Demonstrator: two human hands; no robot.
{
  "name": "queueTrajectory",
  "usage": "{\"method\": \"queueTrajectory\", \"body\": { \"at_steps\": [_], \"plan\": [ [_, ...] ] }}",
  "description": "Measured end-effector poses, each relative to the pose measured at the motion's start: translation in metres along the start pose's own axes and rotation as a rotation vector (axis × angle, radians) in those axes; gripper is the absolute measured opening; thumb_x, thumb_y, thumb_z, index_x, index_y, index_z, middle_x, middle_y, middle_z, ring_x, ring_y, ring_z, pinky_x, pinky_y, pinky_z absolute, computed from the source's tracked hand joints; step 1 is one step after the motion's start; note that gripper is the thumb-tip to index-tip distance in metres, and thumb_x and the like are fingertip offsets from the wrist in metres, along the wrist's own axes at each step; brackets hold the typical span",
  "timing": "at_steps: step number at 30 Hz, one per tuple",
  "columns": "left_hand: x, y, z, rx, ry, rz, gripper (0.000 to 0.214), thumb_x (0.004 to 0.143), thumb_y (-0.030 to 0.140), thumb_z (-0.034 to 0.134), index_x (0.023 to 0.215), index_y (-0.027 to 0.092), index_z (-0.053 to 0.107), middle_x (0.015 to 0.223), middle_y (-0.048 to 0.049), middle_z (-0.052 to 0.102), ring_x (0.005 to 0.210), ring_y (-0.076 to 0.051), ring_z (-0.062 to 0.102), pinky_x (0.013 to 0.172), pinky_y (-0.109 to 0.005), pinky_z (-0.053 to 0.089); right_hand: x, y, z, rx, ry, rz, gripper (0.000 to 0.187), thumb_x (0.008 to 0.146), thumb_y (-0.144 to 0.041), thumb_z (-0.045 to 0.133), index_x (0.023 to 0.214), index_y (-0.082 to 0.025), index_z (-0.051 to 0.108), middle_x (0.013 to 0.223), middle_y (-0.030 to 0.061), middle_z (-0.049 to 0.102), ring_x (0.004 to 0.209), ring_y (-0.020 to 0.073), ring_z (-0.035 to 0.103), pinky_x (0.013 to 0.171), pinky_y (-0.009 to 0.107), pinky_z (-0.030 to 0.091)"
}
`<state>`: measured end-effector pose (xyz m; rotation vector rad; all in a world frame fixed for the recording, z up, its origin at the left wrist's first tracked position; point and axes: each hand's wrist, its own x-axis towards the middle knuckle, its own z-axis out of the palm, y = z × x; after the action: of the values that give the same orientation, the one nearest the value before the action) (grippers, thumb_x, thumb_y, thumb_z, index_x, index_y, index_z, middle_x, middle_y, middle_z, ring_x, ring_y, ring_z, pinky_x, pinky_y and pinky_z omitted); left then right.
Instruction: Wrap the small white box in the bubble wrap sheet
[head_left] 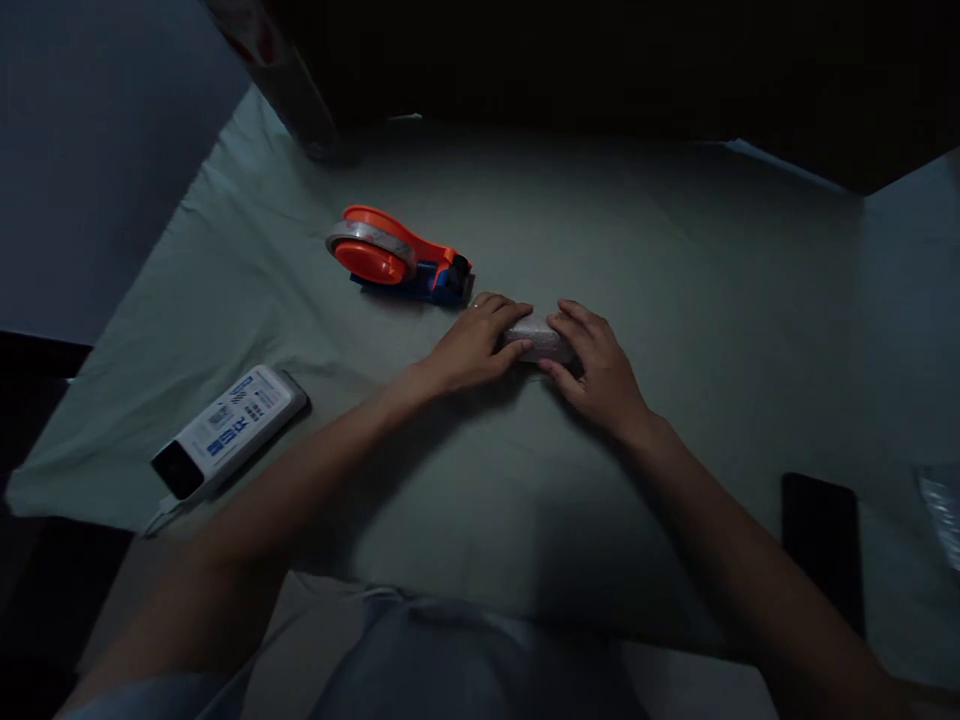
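Observation:
Between my two hands lies a small oblong package (538,338), greyish and shiny as if wrapped in bubble wrap, low over the green cloth. My left hand (484,340) grips its left end, thumb on the near side and fingers over the far side. At the other end my right hand (592,360) holds it in the same way. Both ends are hidden under my fingers. Just beyond my left hand stands an orange and blue tape dispenser (442,280) with a roll of clear tape (367,236) on it.
A white power bank (236,425) with blue print and a cable lies at the left. Near my right forearm is a black phone (821,540). Something shiny, maybe plastic wrap (941,505), sits at the right edge. A tall roll (292,90) and a large dark box (585,70) stand behind.

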<state>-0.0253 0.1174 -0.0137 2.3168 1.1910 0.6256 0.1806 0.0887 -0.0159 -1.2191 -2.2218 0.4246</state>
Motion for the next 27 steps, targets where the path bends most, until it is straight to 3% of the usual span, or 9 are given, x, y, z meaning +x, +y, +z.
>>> {"method": "queueTrajectory", "body": {
  "at_steps": [5, 10, 13, 15, 18, 23, 27],
  "plan": [
    [0.012, -0.005, 0.002, -0.103, 0.033, -0.053, 0.052, 0.09, 0.041, 0.045, 0.131, 0.009, 0.044, 0.128, -0.0173, 0.05, 0.123, -0.025, 0.045, 0.107, -0.043, 0.034, 0.021, 0.012, -0.005, -0.047, -0.152, 0.055, 0.054, 0.078, -0.037, 0.064, 0.127, -0.018, 0.048, 0.127, 0.0162, 0.055, 0.12, 0.0323, 0.049, 0.1, 0.052, 0.041],
    [0.002, -0.005, 0.008, -0.162, 0.173, -0.014, 0.068, 0.082, 0.044, 0.059, 0.139, 0.019, 0.031, 0.137, -0.0157, 0.041, 0.131, -0.024, 0.038, 0.11, -0.043, 0.031, 0.045, 0.024, -0.006, 0.024, -0.182, 0.226, 0.046, 0.073, -0.039, 0.065, 0.112, -0.017, 0.058, 0.109, 0.0136, 0.063, 0.103, 0.0313, 0.058, 0.09, 0.048, 0.046],
    [-0.009, 0.003, 0.007, -0.17, 0.18, -0.005, 0.073, 0.079, 0.046, 0.063, 0.139, 0.022, 0.03, 0.142, -0.0159, 0.036, 0.135, -0.027, 0.032, 0.113, -0.046, 0.028, 0.047, 0.024, -0.007, 0.262, -0.079, 0.381, 0.035, 0.075, -0.042, 0.059, 0.102, -0.02, 0.061, 0.095, 0.0075, 0.065, 0.085, 0.0244, 0.061, 0.078, 0.042, 0.05],
    [-0.015, 0.013, 0.003, -0.235, 0.178, -0.012, 0.076, 0.079, 0.049, 0.063, 0.14, 0.022, 0.028, 0.144, -0.0161, 0.034, 0.134, -0.029, 0.034, 0.109, -0.048, 0.032, 0.042, 0.019, -0.009, 0.477, -0.027, 0.465, 0.026, 0.078, -0.045, 0.053, 0.083, -0.021, 0.06, 0.076, 0.0028, 0.062, 0.071, 0.0194, 0.059, 0.068, 0.036, 0.05],
    [-0.022, 0.031, -0.003, -0.382, 0.162, -0.093, 0.08, 0.078, 0.053, 0.063, 0.142, 0.023, 0.025, 0.146, -0.0162, 0.031, 0.129, -0.029, 0.042, 0.098, -0.043, 0.044, 0.026, 0.006, -0.014, 0.705, -0.063, 0.564, 0.035, 0.081, -0.051, 0.05, 0.062, -0.022, 0.051, 0.058, -0.0004, 0.051, 0.058, 0.0163, 0.053, 0.056, 0.032, 0.046],
    [-0.027, 0.053, -0.005, -0.53, 0.121, -0.247, 0.08, 0.071, 0.048, 0.073, 0.137, 0.024, 0.034, 0.135, -0.0126, 0.047, 0.113, -0.026, 0.054, 0.092, -0.04, 0.048, 0.002, -0.018, -0.016, 0.923, -0.219, 0.723, 0.045, 0.08, -0.064, 0.045, 0.065, -0.023, 0.054, 0.053, 0.0004, 0.054, 0.047, 0.0158, 0.051, 0.042, 0.029, 0.041],
    [-0.031, 0.06, -0.002, -0.691, 0.054, -0.411, 0.068, 0.071, 0.043, 0.072, 0.128, 0.019, 0.044, 0.101, -0.0071, 0.063, 0.087, -0.019, 0.061, 0.078, -0.035, 0.052, -0.011, -0.028, -0.018, 1.07, -0.39, 0.802, 0.067, 0.081, -0.075, 0.028, 0.073, -0.019, 0.063, 0.054, 0.0057, 0.061, 0.043, 0.0167, 0.055, 0.037, 0.027, 0.038]
  ]
}}
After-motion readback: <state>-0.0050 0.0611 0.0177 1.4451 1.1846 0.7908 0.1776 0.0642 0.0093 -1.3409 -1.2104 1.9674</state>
